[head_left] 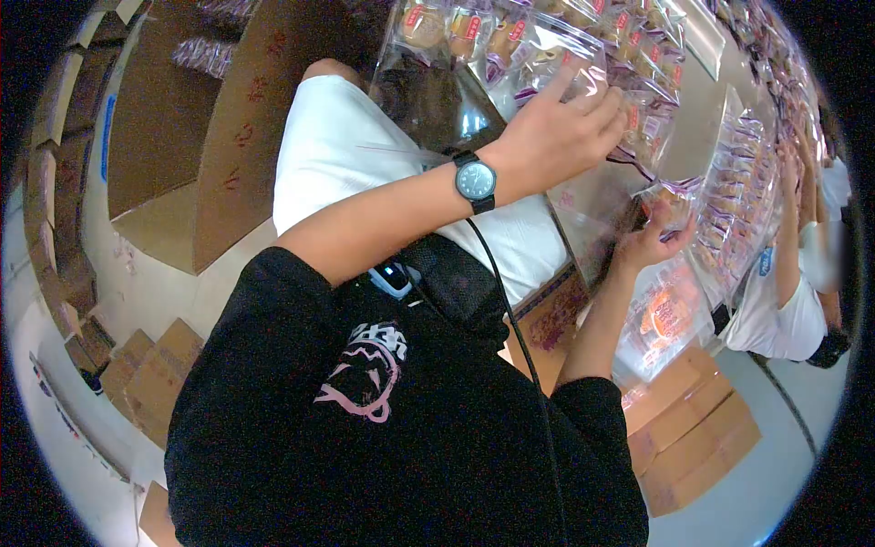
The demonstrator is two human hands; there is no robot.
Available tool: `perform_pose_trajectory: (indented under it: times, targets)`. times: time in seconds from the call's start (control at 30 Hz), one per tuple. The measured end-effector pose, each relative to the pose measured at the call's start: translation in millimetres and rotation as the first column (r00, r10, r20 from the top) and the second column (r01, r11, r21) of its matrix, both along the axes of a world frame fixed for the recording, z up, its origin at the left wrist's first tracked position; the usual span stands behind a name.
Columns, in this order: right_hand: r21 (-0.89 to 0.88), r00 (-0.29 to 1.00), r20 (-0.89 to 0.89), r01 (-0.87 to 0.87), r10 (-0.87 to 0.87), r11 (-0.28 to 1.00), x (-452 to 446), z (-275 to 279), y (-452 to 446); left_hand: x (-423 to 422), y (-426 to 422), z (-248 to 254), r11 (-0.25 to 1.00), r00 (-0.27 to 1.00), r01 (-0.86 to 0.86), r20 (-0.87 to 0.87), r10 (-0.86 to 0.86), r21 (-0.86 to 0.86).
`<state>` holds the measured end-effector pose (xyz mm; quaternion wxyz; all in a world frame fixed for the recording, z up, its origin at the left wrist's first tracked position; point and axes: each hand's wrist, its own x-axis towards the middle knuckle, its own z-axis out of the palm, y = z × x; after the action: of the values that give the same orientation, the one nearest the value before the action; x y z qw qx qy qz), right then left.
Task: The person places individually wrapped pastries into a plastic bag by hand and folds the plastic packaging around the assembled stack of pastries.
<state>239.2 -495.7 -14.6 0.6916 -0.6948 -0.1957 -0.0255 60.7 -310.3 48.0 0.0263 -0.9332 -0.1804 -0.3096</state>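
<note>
My left hand (570, 132), with a watch (475, 180) on its wrist, reaches over rows of wrapped round pastries (503, 41). Its fingers are curled on a shiny clear packet (583, 77); the fingertips are partly hidden by glare. Nearer my body, my right hand (649, 244) is closed around a wrapped pastry (673, 208) in clear film with purple edges. Between the hands lies another wrapped pastry (645, 128) with a red label.
Beyond my right hand is a clear tray of stacked packets (736, 187). Clear bags with orange print (667, 314) lie beside my right forearm, above a cardboard box (697, 428). A large open carton (241, 137) stands at my left. A co-worker's arm (787, 242) is at far right.
</note>
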Motion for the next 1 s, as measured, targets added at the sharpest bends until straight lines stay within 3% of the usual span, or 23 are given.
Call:
perform_pose_trajectory:
  times: [0.1, 0.2, 0.3, 0.4, 0.53, 0.7, 0.8, 0.9, 1.0]
  targets:
    - [-0.031, 0.998, 0.056, 0.000, 0.002, 1.000, 17.9, -17.7, -10.6, -0.1, 3.7, 3.6, 1.000, 1.000, -0.012, 0.008, 0.012, 0.002]
    - [0.027, 0.998, -0.053, -0.018, 0.020, 0.999, 6.3, -6.7, -4.9, 0.5, 7.3, 2.9, 0.999, 0.999, -0.050, -0.007, 0.050, 0.009]
    - [-0.070, 0.991, 0.129, 0.057, -0.047, 0.996, 5.0, -2.4, -1.8, -0.5, 9.5, -0.3, 0.999, 0.999, -0.046, 0.009, 0.046, -0.001]
    - [-0.020, 0.995, 0.098, -0.018, 0.020, 1.000, 14.5, -13.3, -8.2, 1.8, 8.2, -10.2, 0.998, 0.999, 0.007, 0.040, -0.005, -0.061]
    - [-0.033, 0.995, 0.094, 0.022, -0.019, 0.999, 11.3, -10.2, -5.3, 1.5, 5.8, -9.4, 0.998, 1.000, -0.010, -0.011, 0.010, -0.066]
    - [-0.015, 0.999, 0.043, -0.001, 0.001, 1.000, -6.7, 8.5, 2.9, -0.2, 8.9, -14.0, 0.997, 0.999, 0.011, 0.050, -0.007, -0.075]
    - [-0.030, 0.995, 0.100, -0.012, 0.015, 0.999, 3.9, -3.4, -3.1, -1.9, 10.1, -13.9, 0.997, 0.999, 0.019, 0.041, -0.016, -0.073]
    - [-0.162, 0.963, 0.271, 0.055, -0.009, 0.985, 17.9, -14.4, -12.7, -3.5, 10.2, -6.1, 0.991, 0.999, 0.031, -0.010, -0.033, -0.132]
    - [0.000, 0.985, 0.123, -0.118, 0.117, 0.993, 7.7, -5.9, -10.0, -11.0, 6.3, 1.8, 0.982, 0.999, -0.004, -0.046, -0.004, -0.190]
